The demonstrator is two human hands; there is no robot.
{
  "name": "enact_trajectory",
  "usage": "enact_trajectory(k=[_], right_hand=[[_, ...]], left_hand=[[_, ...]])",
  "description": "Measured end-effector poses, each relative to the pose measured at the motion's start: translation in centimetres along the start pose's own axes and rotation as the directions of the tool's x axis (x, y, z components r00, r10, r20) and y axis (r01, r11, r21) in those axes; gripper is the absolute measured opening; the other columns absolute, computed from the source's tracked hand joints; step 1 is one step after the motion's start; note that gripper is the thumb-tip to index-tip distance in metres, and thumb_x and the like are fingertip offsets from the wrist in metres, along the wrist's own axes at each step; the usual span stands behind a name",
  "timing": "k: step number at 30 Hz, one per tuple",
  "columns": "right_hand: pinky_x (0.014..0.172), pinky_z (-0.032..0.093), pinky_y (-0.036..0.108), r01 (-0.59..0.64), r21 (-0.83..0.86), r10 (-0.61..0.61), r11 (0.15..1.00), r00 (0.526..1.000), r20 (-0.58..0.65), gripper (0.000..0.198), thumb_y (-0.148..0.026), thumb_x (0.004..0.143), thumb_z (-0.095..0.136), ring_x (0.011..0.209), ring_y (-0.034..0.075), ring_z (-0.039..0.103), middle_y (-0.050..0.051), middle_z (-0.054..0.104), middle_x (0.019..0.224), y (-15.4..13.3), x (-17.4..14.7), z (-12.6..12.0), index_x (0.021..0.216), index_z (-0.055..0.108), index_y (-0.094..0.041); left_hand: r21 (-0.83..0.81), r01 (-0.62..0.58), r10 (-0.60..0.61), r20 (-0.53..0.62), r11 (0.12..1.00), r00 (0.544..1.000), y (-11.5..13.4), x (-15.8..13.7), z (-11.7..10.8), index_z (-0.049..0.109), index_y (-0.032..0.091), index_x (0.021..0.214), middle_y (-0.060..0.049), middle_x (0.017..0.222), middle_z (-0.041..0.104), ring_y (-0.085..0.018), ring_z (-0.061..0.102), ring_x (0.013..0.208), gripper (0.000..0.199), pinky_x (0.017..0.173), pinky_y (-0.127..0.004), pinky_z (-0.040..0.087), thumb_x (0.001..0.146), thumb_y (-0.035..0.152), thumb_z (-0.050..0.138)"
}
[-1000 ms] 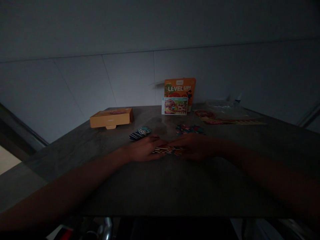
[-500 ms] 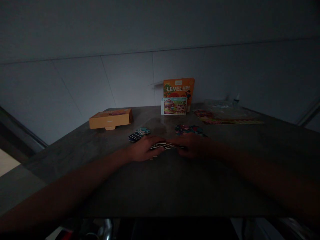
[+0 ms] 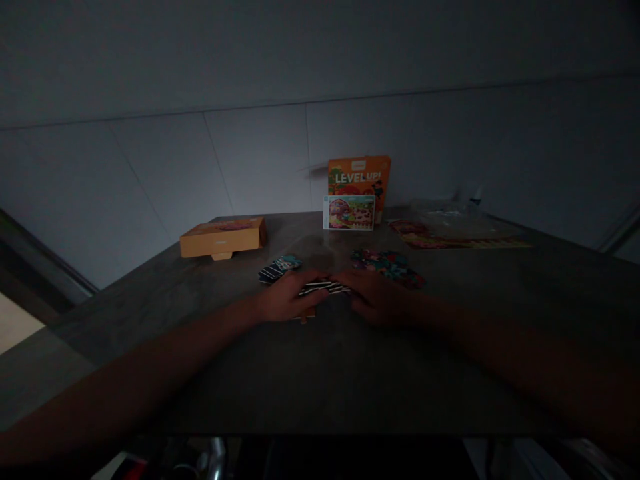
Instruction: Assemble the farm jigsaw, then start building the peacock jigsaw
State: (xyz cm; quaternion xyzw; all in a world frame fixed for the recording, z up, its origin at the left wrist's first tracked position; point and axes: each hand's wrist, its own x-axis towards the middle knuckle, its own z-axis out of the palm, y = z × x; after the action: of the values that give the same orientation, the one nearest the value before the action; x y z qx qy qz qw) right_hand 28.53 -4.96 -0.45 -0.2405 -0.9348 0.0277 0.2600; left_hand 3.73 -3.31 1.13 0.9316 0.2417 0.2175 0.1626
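More of the orange piece (image 3: 310, 313) shows below your left hand (image 3: 287, 297) than half a second ago; a stray nudge could skew it. Your left thumb and fingers close around the uneven stack of pieces (image 3: 325, 287) between your hands; in this dimness, you can't tell whether your right hand (image 3: 383, 297) clamps it too. Squeezing unevenly could spill it. Just beyond, knuckles brushing the dark pile (image 3: 271, 271) or patterned pile (image 3: 383, 259) could mix them in. Farther off, the orange box (image 3: 220, 243) seems safe.
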Motion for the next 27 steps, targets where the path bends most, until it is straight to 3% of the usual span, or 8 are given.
enact_trajectory(k=[5,8,11,15,18,24,27], right_hand=[[0.085,0.054,0.039,-0.021,-0.02,0.021,1.0,1.0,0.013,0.037,-0.026,0.091,0.061,0.099,0.024,0.067,0.014,0.071,0.111,0.2,0.2,0.5,0.126,0.061,-0.013],[0.082,0.055,0.038,-0.035,-0.068,0.037,0.997,0.999,0.021,0.027,-0.027,0.095,0.06,0.094,0.024,0.068,0.013,0.072,0.105,0.2,0.5,0.5,0.117,0.066,-0.013],[0.083,0.054,0.039,-0.03,-0.095,0.031,0.995,0.999,0.009,0.026,-0.026,0.095,0.061,0.094,0.024,0.069,0.013,0.073,0.107,0.1,0.5,0.5,0.118,0.067,-0.014],[0.082,0.054,0.036,-0.011,-0.097,0.011,0.995,1.0,0.001,0.027,-0.025,0.094,0.062,0.093,0.022,0.069,0.012,0.073,0.106,0.2,0.4,0.5,0.119,0.066,-0.016],[0.079,0.053,0.034,-0.012,-0.115,0.013,0.993,1.0,0.012,0.025,-0.026,0.094,0.063,0.091,0.021,0.068,0.01,0.073,0.103,0.3,0.4,0.6,0.116,0.067,-0.016],[0.078,0.052,0.033,-0.02,-0.132,0.024,0.991,0.999,0.026,0.02,-0.025,0.094,0.063,0.088,0.021,0.068,0.011,0.072,0.099,0.1,0.5,0.4,0.108,0.068,-0.013],[0.076,0.051,0.031,-0.019,-0.127,0.023,0.992,0.999,0.035,0.018,-0.025,0.095,0.061,0.086,0.02,0.067,0.009,0.071,0.095,0.0,0.6,0.2,0.106,0.069,-0.013]], left_hand=[[-0.015,0.002,-0.002,0.027,1.0,1.0,0.0,0.0,0.1,0.057,0.014,0.128,-0.011,0.114,0.071,-0.021,0.07,0.099,0.04,0.089,-0.036,0.056,0.1,0.042,0.051],[-0.029,-0.009,0.011,0.072,1.0,0.997,-0.1,0.0,0.1,0.053,0.014,0.134,-0.014,0.126,0.067,-0.027,0.066,0.113,0.07,0.099,-0.044,0.054,0.08,0.051,0.078],[-0.1,-0.012,0.023,0.11,0.995,0.994,-0.3,-0.2,-0.2,0.046,0.016,0.142,-0.016,0.138,0.06,-0.031,0.06,0.125,0.09,0.107,-0.05,0.049,0.067,0.042,0.089],[-0.163,0.032,-0.007,0.148,0.986,0.989,-0.7,-0.3,-0.4,0.038,0.018,0.148,-0.014,0.137,0.061,-0.027,0.063,0.121,0.084,0.103,-0.044,0.052,0.075,0.019,0.078],[-0.132,0.012,0.007,0.145,0.991,0.989,-0.7,-0.5,-0.4,0.039,0.017,0.148,-0.014,0.135,0.062,-0.026,0.064,0.118,0.081,0.101,-0.043,0.053,0.075,0.015,0.074],[0.145,-0.108,0.082,0.174,0.984,0.981,0.6,-0.8,-2.1,0.042,0.016,0.146,-0.016,0.136,0.058,-0.033,0.056,0.125,0.087,0.107,-0.05,0.047,0.073,0.037,0.084],[0.245,-0.117,0.06,0.229,0.962,0.972,1.1,-1.0,-3.2,0.058,0.018,0.132,-0.012,0.12,0.063,-0.031,0.059,0.113,0.069,0.099,-0.046,0.05,0.074,0.045,0.083]])
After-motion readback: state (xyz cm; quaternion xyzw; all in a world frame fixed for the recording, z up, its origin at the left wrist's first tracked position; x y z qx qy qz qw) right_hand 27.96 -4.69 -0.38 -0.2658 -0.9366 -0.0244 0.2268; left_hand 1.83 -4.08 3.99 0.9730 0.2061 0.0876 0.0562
